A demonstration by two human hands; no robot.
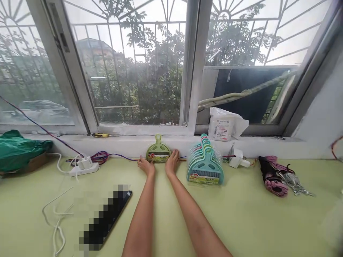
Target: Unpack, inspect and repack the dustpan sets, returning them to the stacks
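A small green dustpan and brush set (158, 148) stands upright against the low wall beneath the window, its handle pointing up. My left hand (146, 165) is closed at its lower left edge, and my right hand (172, 162) is closed at its lower right edge, so the set is held between them. A printed label crosses its front. Just right of my right hand stands a row of several similar dustpan and brush sets (205, 167) in clear wrapping, the front one turquoise.
A dark phone or tablet (109, 217), partly pixelated, lies left of my arms. White cables and a power strip (84, 168) are beyond it. A screwdriver (100, 135) and a white package (221, 125) rest on the sill. Keys (296, 184) and a pink-black pouch (273, 178) lie right.
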